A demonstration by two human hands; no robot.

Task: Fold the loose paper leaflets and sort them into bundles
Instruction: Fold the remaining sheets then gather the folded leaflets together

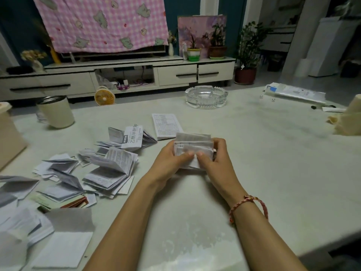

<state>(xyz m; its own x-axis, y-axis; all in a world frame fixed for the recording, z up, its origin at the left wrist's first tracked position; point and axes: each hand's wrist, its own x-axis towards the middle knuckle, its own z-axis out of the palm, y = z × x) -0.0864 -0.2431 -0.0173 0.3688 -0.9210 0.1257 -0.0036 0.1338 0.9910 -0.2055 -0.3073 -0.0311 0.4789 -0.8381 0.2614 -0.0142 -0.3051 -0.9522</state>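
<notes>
Left hand (172, 160) and right hand (214, 159) pinch the bundle (192, 142) crosswise over the table (273, 153); loose leaflets (109, 169) lie leftward, nearer the left hand.

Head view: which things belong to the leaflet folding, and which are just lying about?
Job: the leaflet bundle gripped by the left hand and right hand; the loose leaflets on the left; the flat printed sheet behind the bundle.
Lying about: glass ashtray, cup, small fan.
</notes>
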